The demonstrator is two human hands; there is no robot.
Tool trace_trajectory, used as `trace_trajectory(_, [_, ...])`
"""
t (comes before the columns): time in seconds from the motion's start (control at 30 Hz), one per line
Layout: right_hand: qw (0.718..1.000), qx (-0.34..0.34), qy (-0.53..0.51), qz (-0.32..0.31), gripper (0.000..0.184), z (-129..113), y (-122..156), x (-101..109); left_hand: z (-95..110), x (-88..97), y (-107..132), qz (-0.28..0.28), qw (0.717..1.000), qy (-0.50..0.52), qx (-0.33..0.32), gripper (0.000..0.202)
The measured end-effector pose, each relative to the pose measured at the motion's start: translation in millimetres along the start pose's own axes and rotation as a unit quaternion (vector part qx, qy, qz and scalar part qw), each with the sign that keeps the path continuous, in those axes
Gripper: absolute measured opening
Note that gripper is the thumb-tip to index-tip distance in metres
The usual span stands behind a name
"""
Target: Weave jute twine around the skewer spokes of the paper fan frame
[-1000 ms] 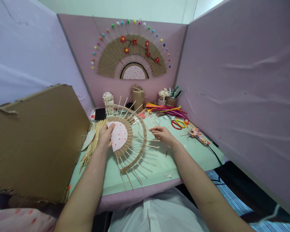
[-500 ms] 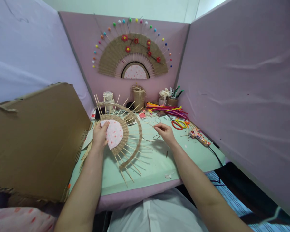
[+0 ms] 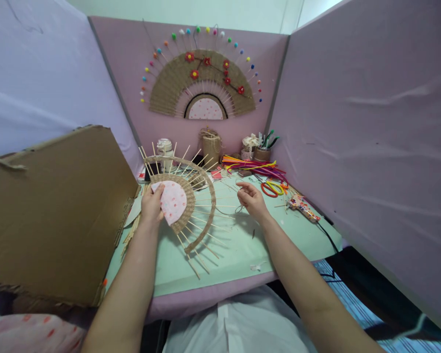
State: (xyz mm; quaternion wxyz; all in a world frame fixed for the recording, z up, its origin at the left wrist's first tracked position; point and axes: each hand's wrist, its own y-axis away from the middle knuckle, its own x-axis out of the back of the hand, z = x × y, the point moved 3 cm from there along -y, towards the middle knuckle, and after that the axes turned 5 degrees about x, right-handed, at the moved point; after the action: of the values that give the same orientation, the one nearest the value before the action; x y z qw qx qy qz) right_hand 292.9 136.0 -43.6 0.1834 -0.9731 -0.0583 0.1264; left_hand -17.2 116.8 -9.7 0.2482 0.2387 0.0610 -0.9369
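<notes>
My left hand point(image 3: 152, 203) is closed on the flat side of a half-round woven fan point(image 3: 191, 203), thumb on its pink-dotted cloth centre point(image 3: 173, 202). Thin sticks radiate from the fan, and a separate twine band point(image 3: 211, 206) curves across them with a gap inside. To the right of the stick tips is my right hand point(image 3: 250, 198), index finger stretched out and the other fingers curled. A thin twine point(image 3: 226, 214) runs from the band to a small loop at those curled fingers, which appear to grip it.
A finished fan point(image 3: 169, 83) with red flowers hangs on the back panel. Along the table's back stand a jar point(image 3: 164, 147), a twine roll point(image 3: 210, 149) and a pen pot point(image 3: 262, 153). Scissors point(image 3: 274, 189) and a glue gun point(image 3: 303, 207) lie right; cardboard point(image 3: 55, 211) stands left.
My right hand has shifted slightly right, its index finger now stretched away from the thumb. The twine loop sits lower by the fingers. The fan has turned slightly in my left hand.
</notes>
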Motion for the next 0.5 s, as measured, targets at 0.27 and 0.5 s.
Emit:
trace_trajectory(0.27, [0.996,-0.06,0.011,-0.07,0.033,4.5,3.6,-4.8,0.6,-1.4,0.1,-0.004,1.0,0.006,-0.01,0.012])
trace_trajectory(0.5, [0.98,-0.074,0.12,-0.139,0.027,-1.2,12.1,-17.4,-21.2,-11.2,7.4,-0.004,0.998,0.015,0.055,0.009])
